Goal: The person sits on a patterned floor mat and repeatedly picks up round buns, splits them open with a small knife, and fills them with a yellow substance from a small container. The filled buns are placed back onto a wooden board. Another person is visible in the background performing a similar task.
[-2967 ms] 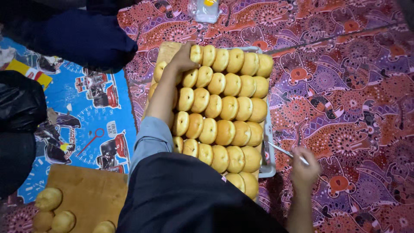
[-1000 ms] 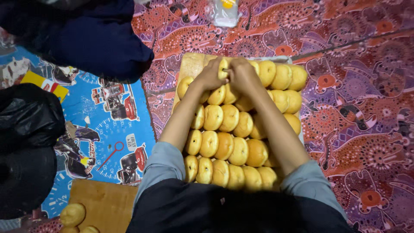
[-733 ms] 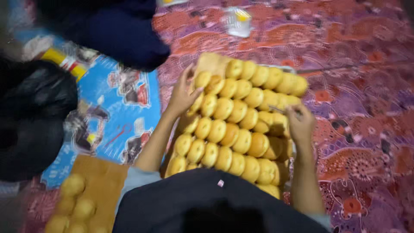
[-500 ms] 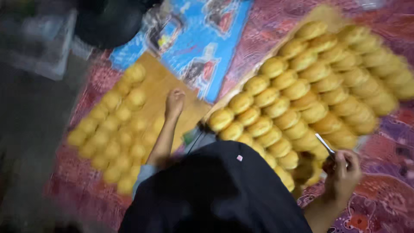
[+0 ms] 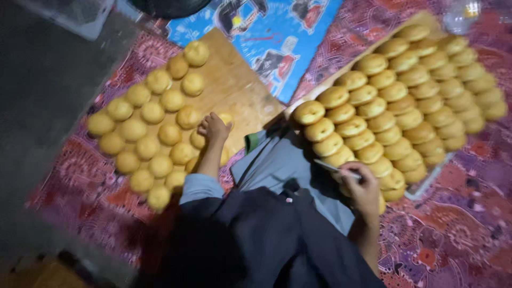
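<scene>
My left hand [image 5: 213, 128] clamps a bun [image 5: 198, 140] on the wooden board [image 5: 234, 90] (gently, no squashing), while my right hand [image 5: 362, 186] pinches a thin stick [image 5: 333, 167].

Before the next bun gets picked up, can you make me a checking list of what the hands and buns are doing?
1. Left hand is on a round golden bun on the bare wooden board: ok.
2. Left fingers closed around that bun: cannot tell, blurred.
3. Right hand holds a thin pale stick-like tool: ok.
4. Tool's tip clear of the full tray of golden buns: not ok, it lies over the near row.
5. Free spot on the wooden board near the left hand: ok.
</scene>
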